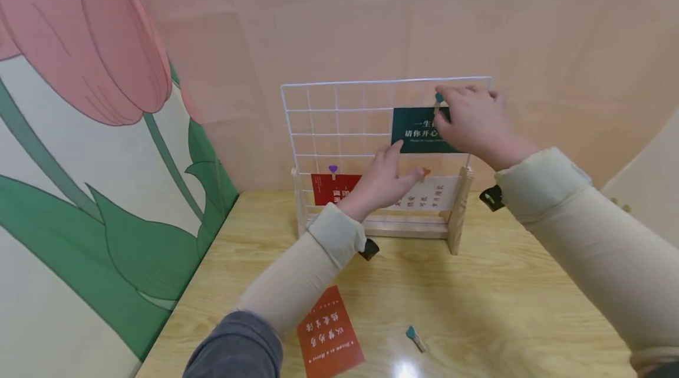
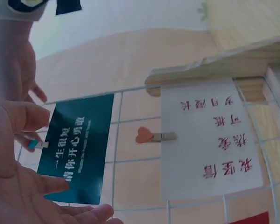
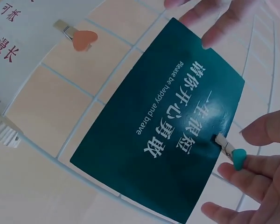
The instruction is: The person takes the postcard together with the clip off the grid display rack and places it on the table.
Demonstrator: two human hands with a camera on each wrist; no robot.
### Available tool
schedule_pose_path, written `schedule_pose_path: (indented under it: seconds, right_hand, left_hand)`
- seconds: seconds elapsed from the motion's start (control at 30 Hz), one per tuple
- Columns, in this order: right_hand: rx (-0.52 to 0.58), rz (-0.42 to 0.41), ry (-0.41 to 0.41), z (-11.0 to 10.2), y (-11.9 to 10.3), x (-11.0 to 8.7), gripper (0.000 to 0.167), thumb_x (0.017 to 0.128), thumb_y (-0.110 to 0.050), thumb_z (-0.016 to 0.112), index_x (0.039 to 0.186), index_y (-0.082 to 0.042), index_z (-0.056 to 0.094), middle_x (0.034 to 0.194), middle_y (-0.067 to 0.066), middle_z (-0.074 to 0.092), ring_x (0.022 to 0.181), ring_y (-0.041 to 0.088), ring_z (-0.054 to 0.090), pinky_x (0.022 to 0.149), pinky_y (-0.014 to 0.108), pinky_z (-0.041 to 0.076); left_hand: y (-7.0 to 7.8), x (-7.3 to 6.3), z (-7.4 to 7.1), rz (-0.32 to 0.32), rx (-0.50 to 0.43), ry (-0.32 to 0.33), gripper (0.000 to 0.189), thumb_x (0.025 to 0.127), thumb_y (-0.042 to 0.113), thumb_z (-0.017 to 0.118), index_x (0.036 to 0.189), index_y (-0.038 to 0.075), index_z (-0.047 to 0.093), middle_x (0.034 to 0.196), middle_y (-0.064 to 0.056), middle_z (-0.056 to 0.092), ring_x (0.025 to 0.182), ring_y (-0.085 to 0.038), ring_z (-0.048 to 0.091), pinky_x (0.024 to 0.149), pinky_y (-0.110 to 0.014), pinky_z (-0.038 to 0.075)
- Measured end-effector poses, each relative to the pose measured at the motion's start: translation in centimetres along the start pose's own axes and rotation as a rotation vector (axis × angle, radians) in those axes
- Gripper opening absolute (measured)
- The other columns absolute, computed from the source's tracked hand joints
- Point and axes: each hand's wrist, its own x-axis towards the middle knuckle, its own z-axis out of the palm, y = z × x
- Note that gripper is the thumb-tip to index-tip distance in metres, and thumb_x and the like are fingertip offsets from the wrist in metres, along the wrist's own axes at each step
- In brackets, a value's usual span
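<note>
Both your hands are at one dark green card with white lettering (image 3: 161, 123), upper right on the one white wire grid (image 1: 371, 81) in its wooden stand (image 1: 408, 227); your right hand (image 1: 474, 121) is loosely spread at the teal heart-topped wooden clip (image 3: 227, 148) on the card's top edge, thumb off it; your left hand (image 1: 379, 182) is open, fingertips by the lower edge, contact unclear; four cards total: three on grid, one red (image 1: 330, 334) on table (image 1: 530, 283); four clips: two teal, one orange (image 2: 151, 136), one purple (image 1: 333, 170).
</note>
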Motion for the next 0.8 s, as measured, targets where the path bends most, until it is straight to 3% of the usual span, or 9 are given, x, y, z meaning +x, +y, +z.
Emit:
schedule_pose_path:
  seconds: [0.1,0.2,0.37,0.5,0.63,0.8]
  right_hand:
    - [-0.014,-0.004,0.027,-0.1,-0.1,0.1,0.049,0.107,-0.023,0.042,0.150,0.000,0.048,0.148,0.026,0.052,0.137,0.052,0.040,0.103,0.078,0.023]
    - [-0.003,0.018,0.032,-0.2,-0.2,0.2,0.047,0.109,-0.025,0.042,0.149,-0.002,0.051,0.146,0.025,0.054,0.135,0.054,0.041,0.103,0.078,0.020]
    - [0.026,0.071,0.002,-0.2,-0.2,0.3,0.048,0.111,-0.029,0.039,0.152,-0.006,0.049,0.149,0.024,0.052,0.138,0.053,0.037,0.104,0.076,0.018]
    - [0.037,0.093,0.013,-0.1,-0.3,0.3,0.045,0.111,-0.026,0.039,0.150,-0.007,0.052,0.148,0.023,0.053,0.139,0.051,0.037,0.105,0.075,0.018]
    - [0.056,0.102,0.039,-0.1,-0.3,0.4,0.041,0.111,-0.025,0.041,0.145,-0.008,0.057,0.145,0.023,0.056,0.136,0.053,0.039,0.104,0.073,0.019]
    - [0.162,0.102,0.020,-0.3,0.1,0.8,0.039,0.111,-0.028,0.044,0.140,-0.007,0.061,0.135,0.022,0.064,0.130,0.051,0.046,0.105,0.073,0.017]
  left_hand:
    - [0.1,-0.3,0.3,-0.005,-0.054,0.003,0.079,0.104,0.041,0.060,0.165,0.013,0.019,0.169,-0.012,0.021,0.149,-0.032,0.033,0.115,-0.051,0.037]
    - [0.0,-0.5,0.7,-0.016,-0.184,0.023,0.080,0.104,0.035,0.062,0.166,0.015,0.015,0.169,-0.010,0.019,0.148,-0.030,0.033,0.116,-0.050,0.036]
    - [-0.5,-0.2,1.0,-0.017,-0.422,0.126,0.073,0.103,0.021,0.065,0.162,0.017,0.023,0.151,-0.006,0.040,0.134,-0.026,0.046,0.106,-0.046,0.047]
    - [-0.9,0.0,1.0,-0.002,-0.486,0.173,0.059,0.104,0.018,0.063,0.156,0.014,0.036,0.127,-0.003,0.051,0.116,-0.019,0.055,0.092,-0.036,0.053]
    - [-1.0,0.3,1.0,-0.002,-0.528,0.180,0.051,0.105,0.015,0.061,0.153,0.012,0.042,0.129,-0.006,0.056,0.111,-0.017,0.056,0.090,-0.033,0.053]
    - [-1.2,0.8,1.0,-0.067,-0.634,0.192,0.043,0.106,0.014,0.058,0.148,0.012,0.049,0.133,-0.007,0.060,0.113,-0.019,0.057,0.096,-0.037,0.051]
